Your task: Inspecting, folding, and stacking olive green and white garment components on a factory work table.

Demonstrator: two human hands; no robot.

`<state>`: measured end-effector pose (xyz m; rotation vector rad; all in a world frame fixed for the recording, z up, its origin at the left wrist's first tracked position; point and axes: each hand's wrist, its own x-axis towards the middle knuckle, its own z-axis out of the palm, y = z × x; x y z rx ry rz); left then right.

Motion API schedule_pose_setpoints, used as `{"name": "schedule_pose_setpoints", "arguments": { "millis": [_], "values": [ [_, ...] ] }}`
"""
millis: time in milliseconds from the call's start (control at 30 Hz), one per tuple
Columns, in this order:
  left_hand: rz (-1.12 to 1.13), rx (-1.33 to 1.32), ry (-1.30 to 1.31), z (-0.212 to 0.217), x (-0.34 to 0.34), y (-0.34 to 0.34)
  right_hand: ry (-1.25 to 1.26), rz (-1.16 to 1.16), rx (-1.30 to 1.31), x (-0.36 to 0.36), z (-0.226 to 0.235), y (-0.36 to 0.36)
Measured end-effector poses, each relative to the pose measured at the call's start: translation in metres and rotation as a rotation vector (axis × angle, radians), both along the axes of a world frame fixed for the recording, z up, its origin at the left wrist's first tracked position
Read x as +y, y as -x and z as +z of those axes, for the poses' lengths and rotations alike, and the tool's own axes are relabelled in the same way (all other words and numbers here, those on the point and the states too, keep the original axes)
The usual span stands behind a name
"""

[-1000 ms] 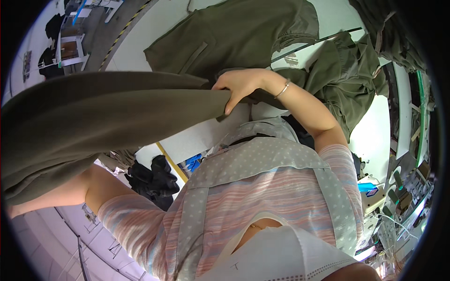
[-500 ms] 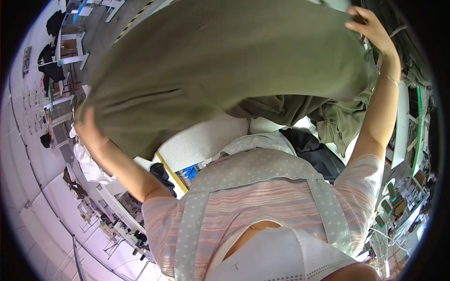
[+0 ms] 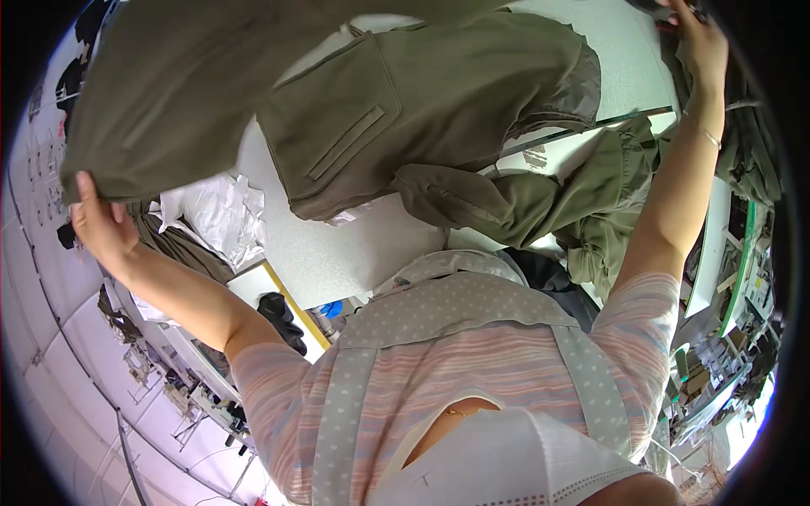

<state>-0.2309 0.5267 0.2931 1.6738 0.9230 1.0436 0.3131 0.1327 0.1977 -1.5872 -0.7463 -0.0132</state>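
Observation:
My left hand (image 3: pixel 103 221) is closed on the lower left edge of a raised olive-green garment panel (image 3: pixel 181 93), which is blurred and runs off the top of the view. My right hand (image 3: pixel 702 46) is at the upper right, fingers curled around something small and dark, partly cut off by the frame; I cannot tell whether it also grips cloth. Below the raised panel, an olive garment piece (image 3: pixel 439 93) with a welt pocket (image 3: pixel 346 143) and a dark shiny lining (image 3: pixel 575 97) lies on the pale table (image 3: pixel 329 261).
Bunched olive cloth (image 3: pixel 523 202) lies between the flat piece and my right arm. Crumpled white plastic (image 3: pixel 226 221) sits near my left forearm. A yellow-edged board (image 3: pixel 295 304) with a black item (image 3: pixel 281 322) is at the table's near left. Green-edged shelving (image 3: pixel 742 253) stands at the right.
Both my hands have spread outward, the left one down and left, the right one up. The raised panel has shifted up and left, uncovering the garment piece, the white plastic and the tabletop.

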Motion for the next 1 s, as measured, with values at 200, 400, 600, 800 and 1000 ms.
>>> {"name": "schedule_pose_setpoints", "arguments": {
  "millis": [200, 400, 600, 800, 1000],
  "values": [
    [-0.019, 0.022, -0.279, -0.053, -0.064, 0.011, 0.142, -0.159, -0.198, -0.044, -0.085, 0.023],
    [-0.226, 0.272, -0.028, -0.213, -0.134, 0.043, 0.343, -0.007, 0.168, -0.074, -0.23, 0.07],
    [-0.225, 0.152, 0.11, -0.278, -0.154, 0.07, 0.492, -0.117, 0.066, -0.089, -0.247, 0.074],
    [-0.313, 0.671, -0.094, -0.259, -0.16, 0.06, 0.727, -0.114, 0.044, -0.101, -0.239, 0.081],
    [-0.535, 0.641, -0.649, -0.233, -0.261, -0.074, 0.123, -0.532, 0.166, -0.162, -0.205, 0.171]
  ]
}}
